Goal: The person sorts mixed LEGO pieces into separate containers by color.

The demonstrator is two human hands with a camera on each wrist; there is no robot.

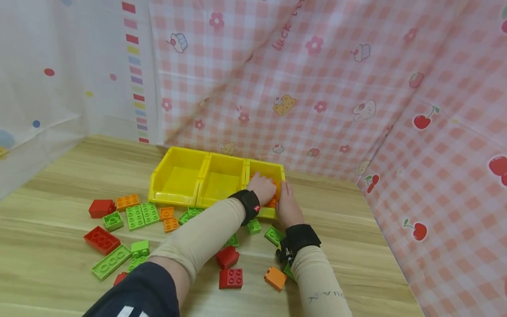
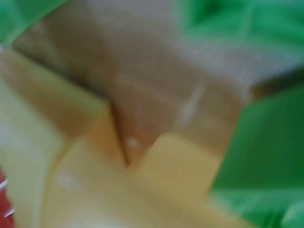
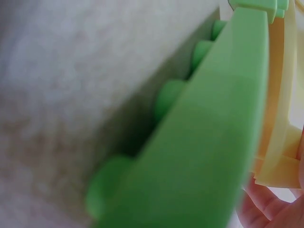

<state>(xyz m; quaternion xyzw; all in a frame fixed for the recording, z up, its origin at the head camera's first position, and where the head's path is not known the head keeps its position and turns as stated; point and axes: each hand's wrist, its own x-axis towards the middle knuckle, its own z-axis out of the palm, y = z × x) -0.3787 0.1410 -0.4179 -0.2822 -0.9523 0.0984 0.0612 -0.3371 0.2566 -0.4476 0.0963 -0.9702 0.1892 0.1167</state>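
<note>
A yellow three-compartment bin (image 1: 222,154) stands near the back wall. My left hand (image 1: 262,188) reaches into its right compartment, where orange bricks (image 1: 272,201) show beside the fingers. The fingertips are partly hidden, and I cannot tell whether they hold a brick. At the bin's right end, my right hand (image 1: 290,209) grips the side wall, fingers along the outside. In the right wrist view, that hand's fingers (image 3: 263,204) and thumb lie on either side of the yellow corner. The left wrist view is blurred and shows yellow bin walls (image 2: 85,180) between green bricks (image 2: 266,156).
Green, orange and red bricks lie scattered on the wooden table in front of the bin, among them a red brick (image 1: 102,240), a long green brick (image 1: 112,261) and an orange brick (image 1: 275,278). A checked cloth (image 1: 253,75) hangs behind the bin.
</note>
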